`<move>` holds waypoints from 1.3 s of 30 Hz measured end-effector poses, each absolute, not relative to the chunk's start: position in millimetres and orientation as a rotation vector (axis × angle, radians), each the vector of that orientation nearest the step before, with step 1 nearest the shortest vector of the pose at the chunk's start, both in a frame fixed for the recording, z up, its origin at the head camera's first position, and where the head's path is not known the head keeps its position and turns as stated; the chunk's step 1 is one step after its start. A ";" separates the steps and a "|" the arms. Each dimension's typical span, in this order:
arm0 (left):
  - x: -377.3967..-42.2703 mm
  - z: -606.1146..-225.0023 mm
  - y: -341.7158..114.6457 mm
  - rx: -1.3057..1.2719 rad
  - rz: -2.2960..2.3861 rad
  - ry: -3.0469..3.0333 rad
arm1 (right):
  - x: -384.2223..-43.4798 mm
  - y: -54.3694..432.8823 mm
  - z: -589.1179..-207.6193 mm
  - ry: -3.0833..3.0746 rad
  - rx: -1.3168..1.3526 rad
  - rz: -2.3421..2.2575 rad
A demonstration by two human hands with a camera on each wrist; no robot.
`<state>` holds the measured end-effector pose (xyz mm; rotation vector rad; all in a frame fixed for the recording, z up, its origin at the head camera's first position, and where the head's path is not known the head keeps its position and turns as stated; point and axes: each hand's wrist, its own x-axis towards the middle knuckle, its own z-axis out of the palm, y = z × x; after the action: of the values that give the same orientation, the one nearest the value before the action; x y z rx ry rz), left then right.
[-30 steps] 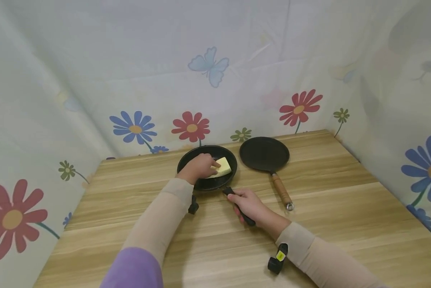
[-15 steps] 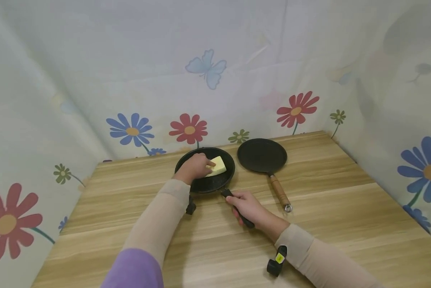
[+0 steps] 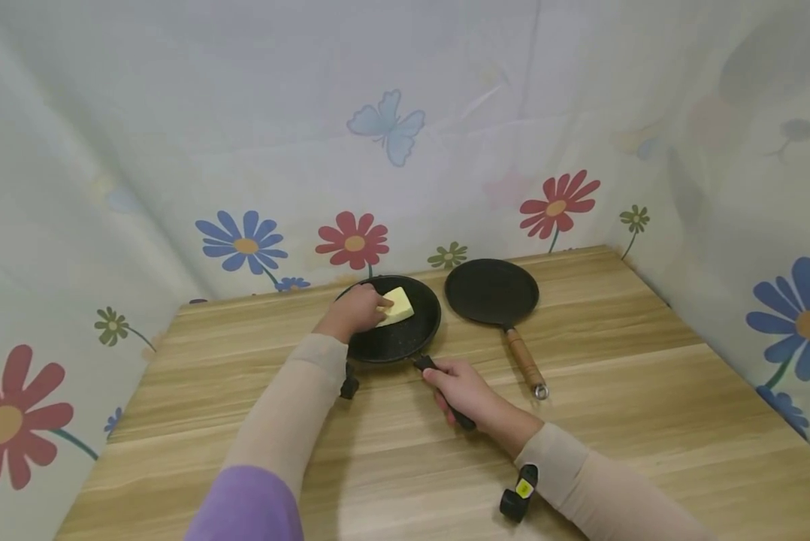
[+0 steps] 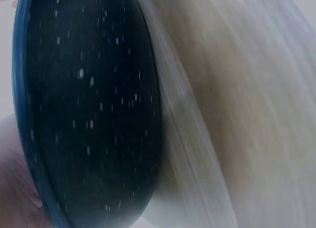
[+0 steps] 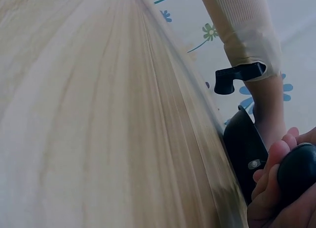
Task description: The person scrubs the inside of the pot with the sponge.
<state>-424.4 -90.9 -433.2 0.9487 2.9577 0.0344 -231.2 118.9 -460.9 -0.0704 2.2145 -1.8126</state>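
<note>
A black frying pan (image 3: 412, 338) stands near the back edge of the wooden table. Inside it, my left hand (image 3: 355, 309) holds a pale yellow sponge (image 3: 400, 306) against the pan's left part. My right hand (image 3: 464, 389) grips the pan's black handle (image 3: 425, 364), fingers wrapped round it. The right wrist view shows those curled fingers (image 5: 270, 183) and the handle's rounded end (image 5: 299, 172). In the left wrist view the pan's speckled side (image 4: 94, 99) fills the left part, with a bit of the left hand (image 4: 17, 183) behind its rim; the sponge is hidden there.
A flat black pan (image 3: 491, 291) with a wooden handle (image 3: 525, 362) lies just right of the frying pan. The wooden table (image 3: 615, 391) ends at a flower-printed curtain (image 3: 297, 135) behind and at both sides.
My left hand has slid the sponge leftward across the pan's inside, baring more of its right part. My right hand keeps its grip on the handle. The view has shifted slightly.
</note>
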 end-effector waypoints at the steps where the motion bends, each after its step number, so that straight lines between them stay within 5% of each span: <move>1: -424.6 -432.8 -92.3 0.957 0.026 2.959 | -230.9 118.8 -460.1 2.216 -0.065 -1.811; 39: -382.9 -425.8 -120.7 1.047 0.106 2.747 | -236.5 122.1 -459.5 2.196 -0.070 -1.808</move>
<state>-382.9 -120.7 -425.8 1.0469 2.7473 0.1064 -236.5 122.1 -459.5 -0.0696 2.1963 -1.8078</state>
